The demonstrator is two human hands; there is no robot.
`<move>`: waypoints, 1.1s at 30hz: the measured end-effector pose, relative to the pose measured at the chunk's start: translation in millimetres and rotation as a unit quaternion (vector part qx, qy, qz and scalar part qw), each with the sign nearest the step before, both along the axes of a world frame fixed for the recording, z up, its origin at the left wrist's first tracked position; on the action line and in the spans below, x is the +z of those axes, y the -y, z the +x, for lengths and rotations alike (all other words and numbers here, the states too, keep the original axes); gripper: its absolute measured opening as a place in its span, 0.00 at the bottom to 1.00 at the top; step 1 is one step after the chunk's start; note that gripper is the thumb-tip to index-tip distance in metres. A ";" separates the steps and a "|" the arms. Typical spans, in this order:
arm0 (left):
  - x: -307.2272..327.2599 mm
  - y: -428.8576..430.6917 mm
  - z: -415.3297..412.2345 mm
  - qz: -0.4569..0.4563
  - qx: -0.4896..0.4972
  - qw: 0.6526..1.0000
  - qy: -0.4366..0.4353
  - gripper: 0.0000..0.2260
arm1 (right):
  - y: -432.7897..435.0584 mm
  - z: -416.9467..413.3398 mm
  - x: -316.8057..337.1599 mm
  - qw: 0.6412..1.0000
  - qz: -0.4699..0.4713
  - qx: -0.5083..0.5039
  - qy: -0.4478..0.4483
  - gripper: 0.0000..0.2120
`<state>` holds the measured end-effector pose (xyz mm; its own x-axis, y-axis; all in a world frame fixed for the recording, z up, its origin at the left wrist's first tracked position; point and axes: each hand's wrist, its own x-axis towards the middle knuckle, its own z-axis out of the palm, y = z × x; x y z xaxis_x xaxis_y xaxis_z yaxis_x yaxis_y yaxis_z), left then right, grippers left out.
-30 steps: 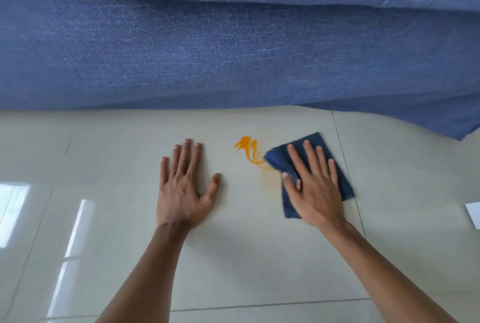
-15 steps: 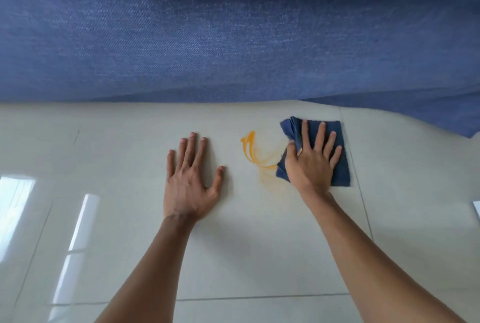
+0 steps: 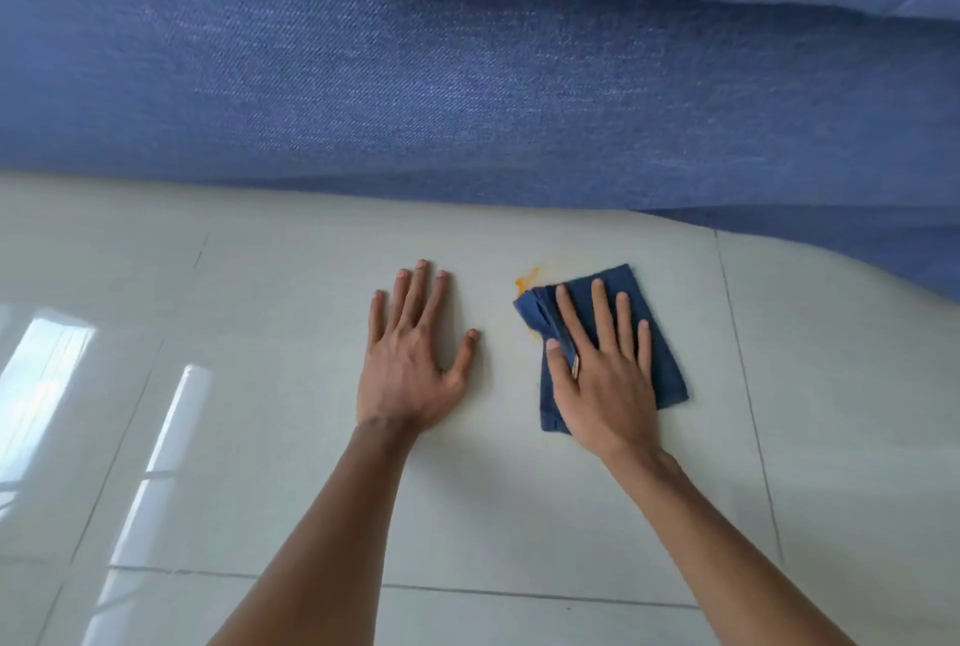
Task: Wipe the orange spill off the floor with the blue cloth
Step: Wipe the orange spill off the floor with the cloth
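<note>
A folded dark blue cloth (image 3: 662,359) lies flat on the pale tiled floor (image 3: 519,515). My right hand (image 3: 602,375) presses down on it with fingers spread, covering most of it. A small orange spill (image 3: 527,276) shows just beyond the cloth's far left corner, with a faint orange trace along the cloth's left edge. The cloth hides whatever spill lies under it. My left hand (image 3: 410,359) rests flat on the floor to the left of the cloth, fingers apart, holding nothing.
A blue fabric sofa (image 3: 467,73) fills the whole far side, its lower edge close behind the spill. Tile seams run across the floor. Bright window reflections lie on the tiles at the left.
My right hand has slid the cloth left and back over the orange streak. Much less orange shows now than a second ago. My left hand has stayed planted.
</note>
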<state>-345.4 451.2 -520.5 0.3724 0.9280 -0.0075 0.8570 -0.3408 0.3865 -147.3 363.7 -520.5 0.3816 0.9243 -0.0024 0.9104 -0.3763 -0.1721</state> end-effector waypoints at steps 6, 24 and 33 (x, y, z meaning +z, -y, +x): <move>-1.4 6.0 -1.7 -0.008 0.035 0.999 -0.003 0.31 | -8.3 37.8 -0.3 0.988 -0.001 -0.157 -0.016 0.31; -2.0 8.6 -18.4 0.005 0.007 1.000 0.011 0.29 | -2.3 -27.4 -1.2 0.999 0.004 0.049 -0.007 0.29; -1.4 6.9 -19.6 0.004 0.004 1.000 0.013 0.27 | -52.7 -30.2 1.2 0.997 0.001 -0.073 -0.028 0.30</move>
<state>-365.0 444.4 -521.9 0.3649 0.9310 0.0088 0.8496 -0.3368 0.4060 -177.6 416.4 -519.3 0.5113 0.8590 -0.0255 0.8348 -0.5035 -0.2226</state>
